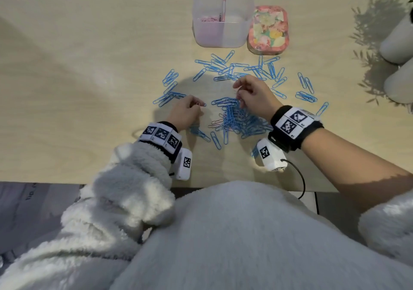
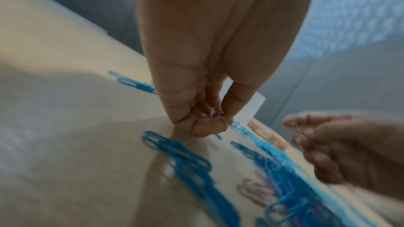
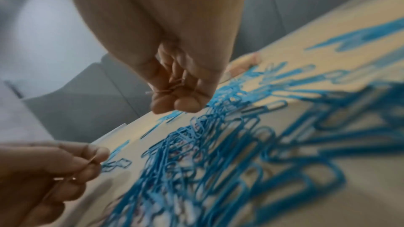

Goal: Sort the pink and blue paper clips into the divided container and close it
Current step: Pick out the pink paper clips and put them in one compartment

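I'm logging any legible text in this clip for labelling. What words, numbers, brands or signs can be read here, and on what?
No word, number or brand reads clearly.
Left wristband: black-and-white square code markers; tiny print beneath, too small to read.
Right wristband: the same markers; small print at the corners, too small.
Floral lid: flower pattern only, no text.
Grey surface below the table's left edge: faint marks, too blurred to read.

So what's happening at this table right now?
A person is sorting paper clips. Both the left hand and the right hand pinch pink clips picked from the mixed pile. Blue clips lie scattered over the table. The divided container stands open, pink clips in its left compartment, its floral lid beside it.
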Tool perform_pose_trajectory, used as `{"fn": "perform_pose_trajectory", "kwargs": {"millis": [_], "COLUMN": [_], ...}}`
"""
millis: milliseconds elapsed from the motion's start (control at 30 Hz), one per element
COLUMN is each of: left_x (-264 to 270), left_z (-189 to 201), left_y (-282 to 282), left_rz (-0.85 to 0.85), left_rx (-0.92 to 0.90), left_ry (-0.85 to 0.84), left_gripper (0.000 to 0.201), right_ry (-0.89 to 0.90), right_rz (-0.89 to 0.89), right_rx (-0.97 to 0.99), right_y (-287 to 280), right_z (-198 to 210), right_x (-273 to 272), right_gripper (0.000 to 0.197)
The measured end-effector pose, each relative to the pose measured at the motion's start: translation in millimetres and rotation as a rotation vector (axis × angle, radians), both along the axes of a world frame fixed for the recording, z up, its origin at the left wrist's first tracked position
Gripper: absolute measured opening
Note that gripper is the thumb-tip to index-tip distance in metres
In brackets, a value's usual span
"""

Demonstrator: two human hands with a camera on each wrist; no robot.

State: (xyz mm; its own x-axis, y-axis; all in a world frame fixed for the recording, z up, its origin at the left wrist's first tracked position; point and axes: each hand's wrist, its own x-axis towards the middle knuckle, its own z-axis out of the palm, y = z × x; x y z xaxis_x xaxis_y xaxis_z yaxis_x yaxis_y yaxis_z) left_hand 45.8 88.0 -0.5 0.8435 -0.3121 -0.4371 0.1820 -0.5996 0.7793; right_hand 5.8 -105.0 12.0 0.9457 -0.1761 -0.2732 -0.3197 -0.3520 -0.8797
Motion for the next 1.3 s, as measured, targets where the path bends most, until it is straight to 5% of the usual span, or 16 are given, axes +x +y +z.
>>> {"fn": "perform_pose_trajectory", "kwargs": {"millis": [67,133,267,367,667,967,1033,1200,1300], "left_x": [2,0,-7,-13,-18,-22,-23,-25,-21], "left_z": [3,7,3,-1,-1,-2,-5,-4,-4], "left_y": [-6,-10,-12,-9,-12,-17,-16,-11,-10], "left_rz": [0.144,0.153,-0.229,-0.4,-0.518,-0.568,-0.56,-0.487,-0.428], "left_rx": [-0.129,-0.165,0.065,0.217,0.328,0.391,0.381,0.264,0.212], "left_ry": [0.181,0.244,-0.043,-0.183,-0.324,-0.319,-0.332,-0.373,-0.305], "left_gripper": [0.025,0.026,0.015,0.019,0.016,0.025,0.025,0.017,0.017], "right_ry": [0.154,0.225,0.037,0.001,0.081,0.089,0.173,0.216,0.13], "right_rz": [-0.081,0.004,0.449,0.553,0.323,0.374,0.327,0.398,0.201], "right_rx": [0.145,0.06,-0.509,-0.673,-0.68,-0.668,-0.606,-0.498,-0.271], "right_y": [2,7,18,11,-39,25,29,19,-5], "right_z": [3,4,-3,-5,-5,-11,-15,-12,0], "right_x": [-2,-7,-27,-34,-42,-13,-6,-3,-9], "right_gripper": [0.026,0.022,0.015,0.02,0.027,0.014,0.005,0.023,0.024]}}
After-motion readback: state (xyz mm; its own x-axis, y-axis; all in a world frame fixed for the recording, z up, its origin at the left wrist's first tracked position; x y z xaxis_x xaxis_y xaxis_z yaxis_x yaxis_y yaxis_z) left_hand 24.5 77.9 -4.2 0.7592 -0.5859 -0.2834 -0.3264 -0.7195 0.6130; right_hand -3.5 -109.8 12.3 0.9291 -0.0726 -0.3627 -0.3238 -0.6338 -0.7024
